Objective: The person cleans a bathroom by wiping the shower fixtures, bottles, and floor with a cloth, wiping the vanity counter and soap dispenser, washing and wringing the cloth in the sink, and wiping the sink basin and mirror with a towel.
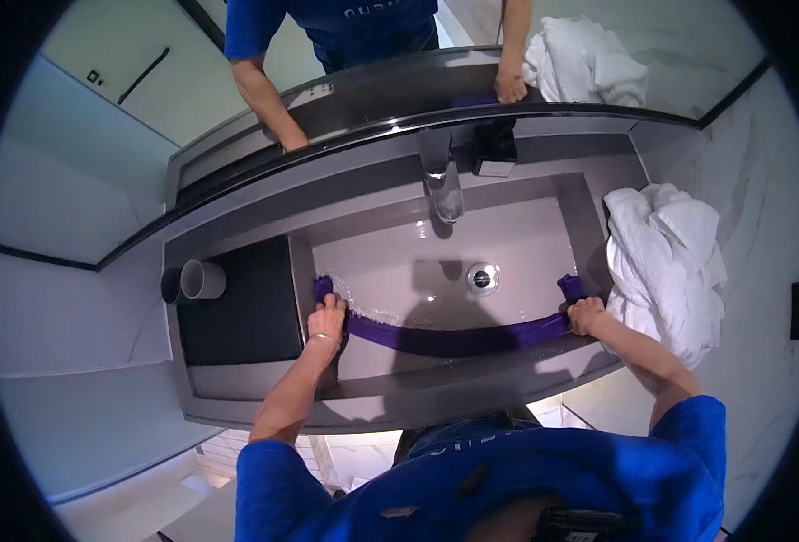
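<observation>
A long purple cloth [454, 341] stretches across the front of the grey sink basin, sagging a little in the middle. My left hand [327, 318] is closed on its left end, with a bunched tip sticking out above the fingers. At the other end my right hand [586, 316] grips the cloth, and a short piece stands up beside the fist. White suds or water lie on the basin floor near my left hand. Behind the cloth are the round drain [483, 279] and the chrome faucet [445, 194].
White towels [663, 262] lie heaped at the right end of the counter. Two cups, one white [203, 279] and one dark [172, 285], stand by a black panel [237, 312] on the left. A black box [495, 154] sits beside the faucet, below the mirror [372, 72].
</observation>
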Motion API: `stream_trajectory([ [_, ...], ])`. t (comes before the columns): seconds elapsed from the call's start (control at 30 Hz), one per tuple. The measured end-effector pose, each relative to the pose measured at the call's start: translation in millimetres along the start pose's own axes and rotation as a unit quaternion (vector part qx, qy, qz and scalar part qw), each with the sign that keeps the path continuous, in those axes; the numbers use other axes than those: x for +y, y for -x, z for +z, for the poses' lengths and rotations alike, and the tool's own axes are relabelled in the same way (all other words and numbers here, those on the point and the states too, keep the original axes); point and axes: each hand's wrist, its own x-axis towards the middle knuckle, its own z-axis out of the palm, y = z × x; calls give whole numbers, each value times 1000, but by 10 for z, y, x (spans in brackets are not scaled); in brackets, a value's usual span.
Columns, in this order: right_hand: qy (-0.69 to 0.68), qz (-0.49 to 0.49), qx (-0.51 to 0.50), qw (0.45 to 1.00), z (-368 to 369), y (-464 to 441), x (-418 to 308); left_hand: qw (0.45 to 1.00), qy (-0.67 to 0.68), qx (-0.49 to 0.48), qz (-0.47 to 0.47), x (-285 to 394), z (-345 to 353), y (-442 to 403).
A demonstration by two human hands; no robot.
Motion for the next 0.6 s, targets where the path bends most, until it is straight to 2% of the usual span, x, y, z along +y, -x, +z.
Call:
stream_trajectory([
  [0.07,-19,13,-13,1000,91,-91,-48,996,54,32,-62,-70,-45,-280],
  [0.13,-38,19,-3,999,184,-200,-15,968,181,117,-128,-159,30,-556],
  [0.2,-113,53,5,992,26,-242,-1,946,261,134,-138,-247,84,-795],
  [0.23,-129,63,28,989,-90,-257,13,929,304,165,-131,-261,131,-883],
  [0.33,-127,59,61,988,-504,-493,121,921,339,160,-103,-114,38,-1027],
  [0.4,-100,79,139,982,-694,-794,146,912,360,178,-86,93,-8,-1098],
  [0.43,-92,73,182,976,-801,-915,171,902,371,216,-46,173,55,-1135],
  [0.47,-85,67,224,969,-902,-999,195,908,371,185,-53,294,-1,-1173],
  [0.53,-65,85,226,968,-986,-1333,225,906,384,175,-26,480,-121,-1200],
  [0.6,-80,88,251,961,-1029,-1255,227,903,387,187,-24,555,-78,-1222],
])
